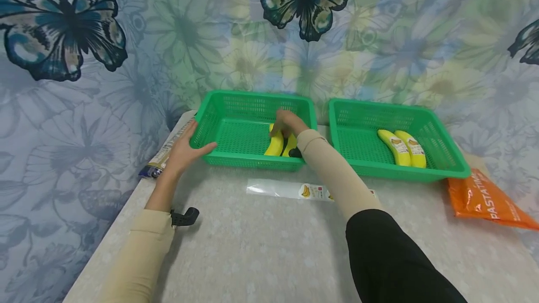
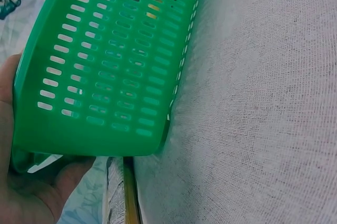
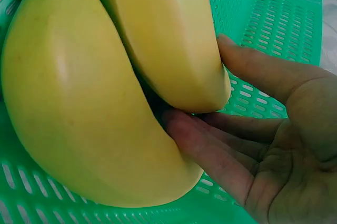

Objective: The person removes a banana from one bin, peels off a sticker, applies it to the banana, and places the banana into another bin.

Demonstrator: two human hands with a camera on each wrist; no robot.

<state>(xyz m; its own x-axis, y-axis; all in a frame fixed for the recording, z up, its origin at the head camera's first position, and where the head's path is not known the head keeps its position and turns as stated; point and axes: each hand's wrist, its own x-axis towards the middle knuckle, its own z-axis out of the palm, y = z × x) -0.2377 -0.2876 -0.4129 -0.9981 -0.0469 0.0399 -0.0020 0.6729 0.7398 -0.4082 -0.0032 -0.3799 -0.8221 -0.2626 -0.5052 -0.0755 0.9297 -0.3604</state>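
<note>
My left hand (image 1: 184, 152) holds the front left corner of a green basket (image 1: 248, 160), thumb along the front rim and fingers at the left end. In the left wrist view, the basket's slotted wall (image 2: 105, 66) fills the space beside this hand. My right hand (image 1: 289, 123) reaches into the basket's right side over two yellow bananas. Up close, the right hand (image 3: 284, 145) pinches one banana (image 3: 168, 34), its thumb on the outer side and fingertips in the gap between the pair. The other banana (image 3: 79, 103) lies against those fingers.
A second green basket (image 1: 404, 172) on the right holds two labelled bananas (image 1: 404, 147). A clear plastic wrapper (image 1: 278, 189) with banana stickers lies in front. An orange pasta bag (image 1: 488, 200) sits at far right, and a dark-ended packet (image 1: 157, 162) lies behind the left hand.
</note>
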